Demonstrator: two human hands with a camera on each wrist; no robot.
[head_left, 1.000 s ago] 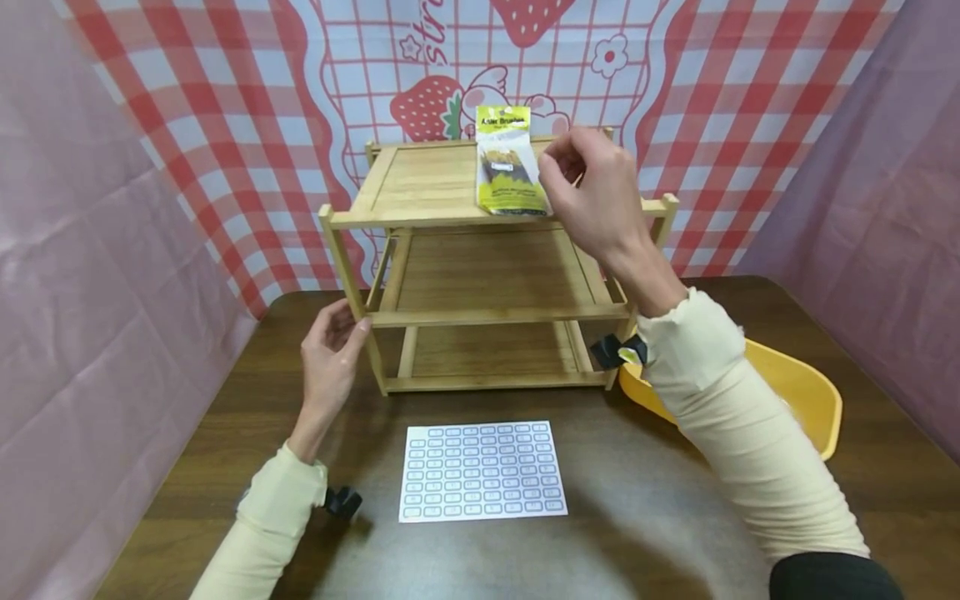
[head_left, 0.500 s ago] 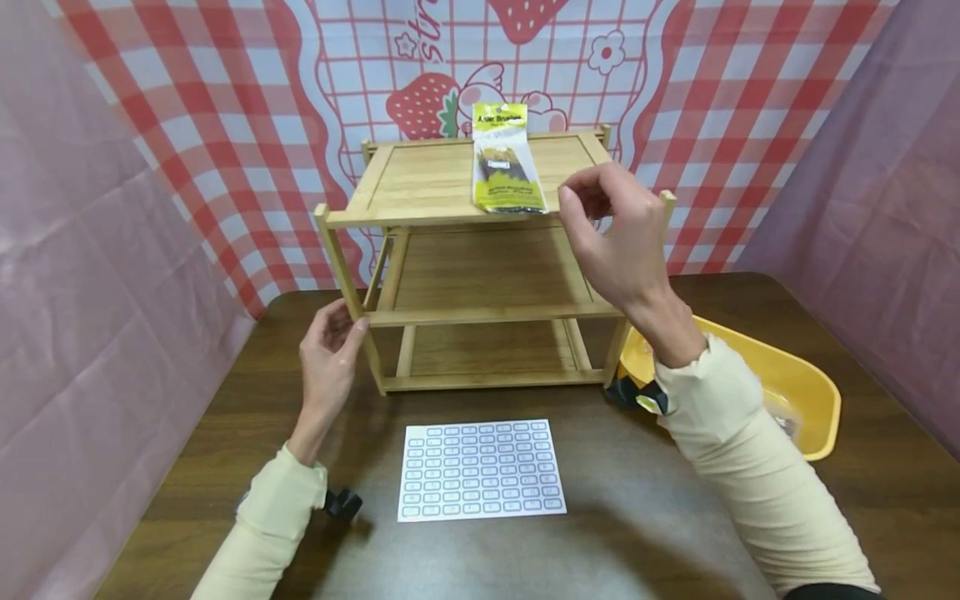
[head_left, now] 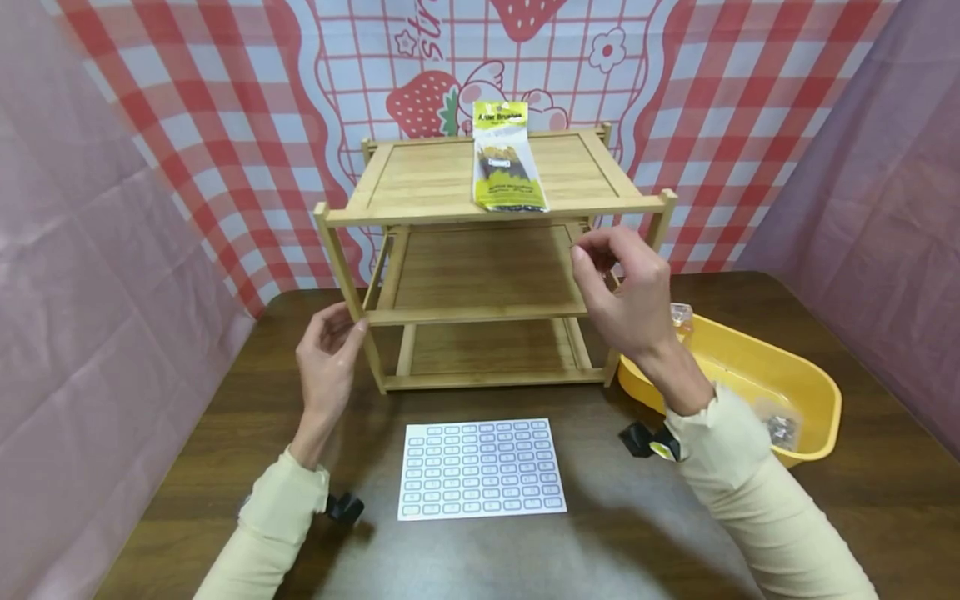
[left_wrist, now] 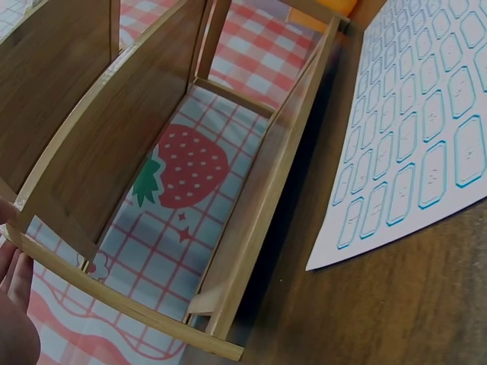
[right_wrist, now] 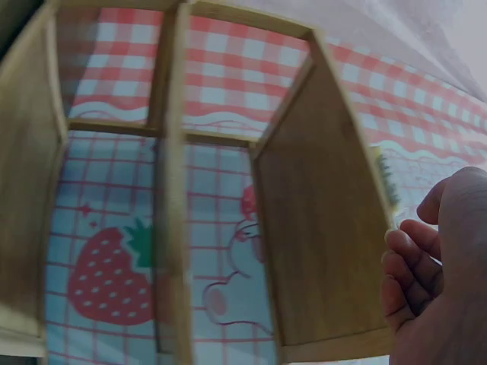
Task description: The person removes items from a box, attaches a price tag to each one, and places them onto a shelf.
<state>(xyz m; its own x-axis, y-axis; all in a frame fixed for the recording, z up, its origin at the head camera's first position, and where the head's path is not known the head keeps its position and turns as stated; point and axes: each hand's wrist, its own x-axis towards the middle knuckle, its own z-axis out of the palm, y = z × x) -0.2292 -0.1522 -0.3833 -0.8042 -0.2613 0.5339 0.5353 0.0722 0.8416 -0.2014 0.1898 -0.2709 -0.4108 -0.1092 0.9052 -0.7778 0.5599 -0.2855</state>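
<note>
On the left, my left hand (head_left: pixel 326 358) grips the front left post of a three-tier wooden shelf rack (head_left: pixel 495 316), its thumb against the post. In the left wrist view, fingers (left_wrist: pixel 21 285) show at the rack's edge. My right hand (head_left: pixel 630 292) is in front of the rack's right side, fingers loosely curled and thumb near the index fingertip, with nothing plainly held. A glint shows at its fingertips in the right wrist view. A yellow pack of artist brushes (head_left: pixel 510 187) lies on the top shelf, bearing a small white label (head_left: pixel 498 163).
A white sheet of blue-outlined labels (head_left: pixel 482 471), its top left spot blank, lies on the dark wooden table (head_left: pixel 360 550). At right stands a yellow tray (head_left: pixel 813 392) holding a clear bottle (head_left: pixel 681 317) and a small bag (head_left: pixel 780 429). Checked cloth hangs behind.
My right hand has moved down and slightly right, away from the brush pack on the top shelf. My left hand has stayed at the post.
</note>
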